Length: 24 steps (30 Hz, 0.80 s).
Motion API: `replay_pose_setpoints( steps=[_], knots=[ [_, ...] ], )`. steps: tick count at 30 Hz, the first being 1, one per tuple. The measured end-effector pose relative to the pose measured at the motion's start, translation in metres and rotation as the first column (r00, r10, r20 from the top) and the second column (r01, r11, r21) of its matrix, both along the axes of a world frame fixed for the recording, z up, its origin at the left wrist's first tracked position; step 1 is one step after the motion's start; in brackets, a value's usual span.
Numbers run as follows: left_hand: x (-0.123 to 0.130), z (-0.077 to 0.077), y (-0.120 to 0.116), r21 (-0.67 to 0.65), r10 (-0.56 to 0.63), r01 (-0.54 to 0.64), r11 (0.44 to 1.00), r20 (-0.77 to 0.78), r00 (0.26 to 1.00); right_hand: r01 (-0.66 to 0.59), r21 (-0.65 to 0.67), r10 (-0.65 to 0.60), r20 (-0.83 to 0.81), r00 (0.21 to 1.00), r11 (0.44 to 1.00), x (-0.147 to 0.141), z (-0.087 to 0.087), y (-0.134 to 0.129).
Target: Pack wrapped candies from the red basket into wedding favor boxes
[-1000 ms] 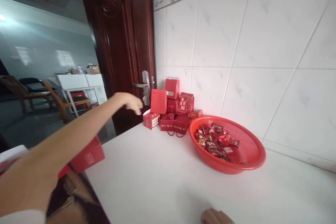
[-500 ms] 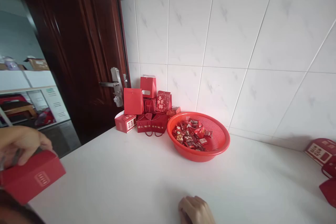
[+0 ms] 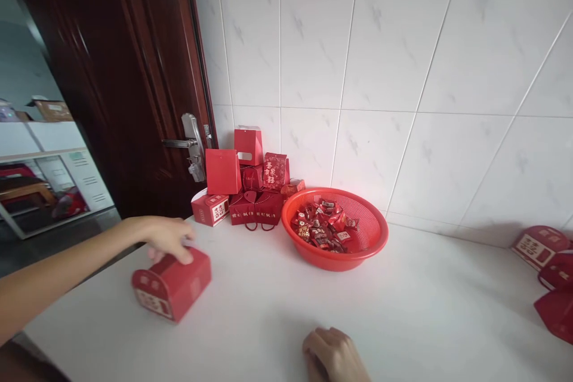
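Note:
On the left, my left hand [image 3: 169, 240] grips the top of a red candy box [image 3: 185, 286] with rounded ends and a pale printed label. The box is slightly blurred, and I cannot tell whether its base touches the table. Near the front edge of the view, my right hand [image 3: 333, 353] rests on the white table with its fingers curled in and nothing showing in them. Beyond it stands a red plastic basket [image 3: 379, 240] holding many red-wrapped candies [image 3: 320, 225].
Several red gift boxes [image 3: 222, 172] are stacked against the tiled wall [image 3: 385, 59], left of the basket. More red boxes [image 3: 559, 310] sit at the right edge. A dark wooden door [image 3: 111, 83] with a metal handle [image 3: 192, 143] stands beside the table [image 3: 250, 322].
My left hand has brought the red box from the left edge rightward over the table, and the labelled end now shows. My right hand has stayed put. The view has shifted slightly.

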State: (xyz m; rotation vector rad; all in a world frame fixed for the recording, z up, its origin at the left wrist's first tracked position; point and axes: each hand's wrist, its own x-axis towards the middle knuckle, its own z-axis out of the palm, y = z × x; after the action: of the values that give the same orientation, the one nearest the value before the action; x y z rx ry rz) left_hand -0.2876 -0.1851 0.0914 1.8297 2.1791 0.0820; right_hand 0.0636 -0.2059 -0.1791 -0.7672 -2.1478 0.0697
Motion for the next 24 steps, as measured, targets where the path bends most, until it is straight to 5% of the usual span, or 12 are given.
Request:
replay_pose_setpoints(
  steps=[3, 8, 11, 18, 24],
  knots=[
    [0.058, 0.006, 0.019, -0.256, -0.274, 0.279, 0.925, 0.056, 0.96, -0.027, -0.202, 0.018, -0.045, 0.999, 0.979, 0.008, 0.017, -0.006],
    [0.138, -0.005, 0.023, -0.079, -0.641, 0.642, 0.763, 0.038, 0.767, -0.048, -0.419, -0.049, -0.218, 0.975, 0.907, 0.023, 0.052, -0.014],
    [0.165, -0.02, 0.025, -0.004, -0.665, 0.667, 0.745, 0.081, 0.742, 0.018, -0.419, -0.16, -0.306, 0.939, 0.908, 0.026, 0.066, -0.016],
    [0.188, -0.047, 0.032, 0.122, -0.547, 0.543, 0.831, 0.364, 0.754, 0.099, -0.234, -0.188, -0.4, 0.897, 0.967, 0.028, 0.072, -0.015],
    [0.185, -0.041, 0.028, 0.001, -0.609, 0.663, 0.749, 0.396, 0.688, 0.145, 0.056, -0.126, -0.25, 0.96, 0.988, 0.037, 0.09, -0.017]
  ],
)
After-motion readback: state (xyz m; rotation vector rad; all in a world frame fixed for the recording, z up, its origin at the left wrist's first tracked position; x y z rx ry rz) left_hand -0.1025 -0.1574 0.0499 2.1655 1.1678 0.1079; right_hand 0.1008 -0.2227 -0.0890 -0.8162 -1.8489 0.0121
